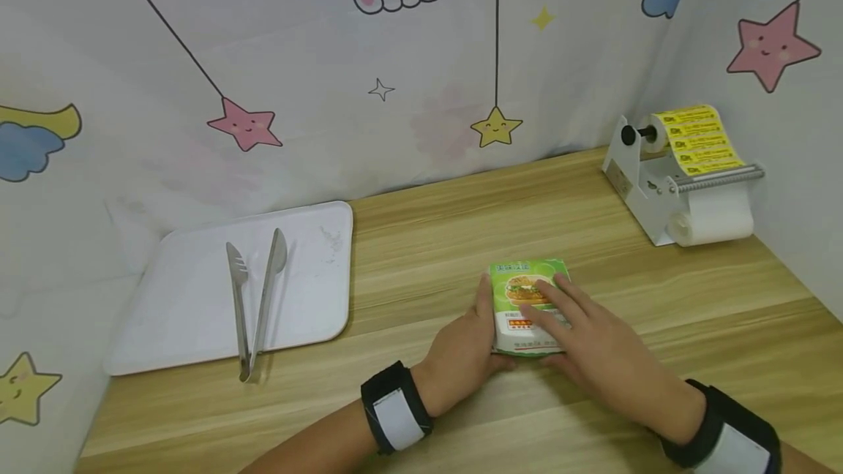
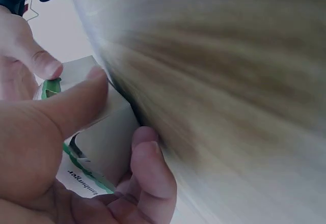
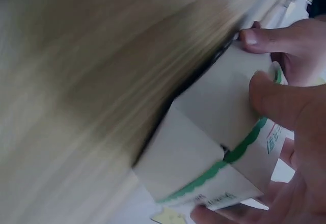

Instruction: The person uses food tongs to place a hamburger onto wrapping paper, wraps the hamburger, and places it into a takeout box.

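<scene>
A green and white hamburger box (image 1: 520, 295) with a burger picture on its lid sits shut on the wooden table between the two hands. Along its left side lie the fingers of the left hand (image 1: 461, 353), whose thumb presses the near wall (image 2: 84, 66) in the left wrist view; another fingertip bends under by the table. The right hand (image 1: 606, 346) lays spread fingers over the lid and holds its thumb (image 3: 270, 94) against the near wall. From the right wrist camera, the green scalloped lid edge (image 3: 249, 145) overlaps the white side walls.
On the left, a white tray (image 1: 178, 298) carries metal serving tongs (image 1: 263, 298), their hinged end past its near edge. A label dispenser (image 1: 648, 200) with a roll of yellow labels (image 1: 701, 141) stands at the back right. Printed curtain walls (image 1: 395, 137) border the table.
</scene>
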Demonstrator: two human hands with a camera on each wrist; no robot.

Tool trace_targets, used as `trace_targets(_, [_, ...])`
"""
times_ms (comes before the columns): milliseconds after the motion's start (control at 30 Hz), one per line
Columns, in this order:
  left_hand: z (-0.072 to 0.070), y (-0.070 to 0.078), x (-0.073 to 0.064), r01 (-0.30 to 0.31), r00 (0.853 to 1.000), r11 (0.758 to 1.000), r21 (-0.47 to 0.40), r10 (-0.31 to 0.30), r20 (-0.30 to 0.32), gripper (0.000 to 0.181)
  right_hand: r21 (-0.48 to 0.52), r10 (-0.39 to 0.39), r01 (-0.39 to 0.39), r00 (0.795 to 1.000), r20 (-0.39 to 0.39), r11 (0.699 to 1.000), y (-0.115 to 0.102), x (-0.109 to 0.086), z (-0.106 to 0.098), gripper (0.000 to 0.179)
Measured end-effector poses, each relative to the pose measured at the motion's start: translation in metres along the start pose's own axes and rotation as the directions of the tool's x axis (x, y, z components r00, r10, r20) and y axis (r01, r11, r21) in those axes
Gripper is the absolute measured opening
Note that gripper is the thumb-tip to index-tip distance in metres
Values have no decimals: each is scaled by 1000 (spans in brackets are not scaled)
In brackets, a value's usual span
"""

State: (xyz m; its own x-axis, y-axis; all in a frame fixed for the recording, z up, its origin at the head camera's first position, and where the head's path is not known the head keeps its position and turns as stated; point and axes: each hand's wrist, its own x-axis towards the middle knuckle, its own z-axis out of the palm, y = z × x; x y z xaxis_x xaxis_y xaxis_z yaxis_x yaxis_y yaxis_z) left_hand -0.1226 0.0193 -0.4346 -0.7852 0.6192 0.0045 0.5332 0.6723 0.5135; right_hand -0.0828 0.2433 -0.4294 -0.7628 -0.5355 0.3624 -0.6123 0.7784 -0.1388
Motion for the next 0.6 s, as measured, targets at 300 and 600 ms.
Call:
trace_targets(300, [-1,0,1,22,1000,1000,-16,-22,11,123,113,97,-96,995,-5,989,1,3,-3,79])
trace_targets(600, [-1,0,2,56,998,998,3,-56,33,122,0,79,-79,997,11,997,-1,2,7,85])
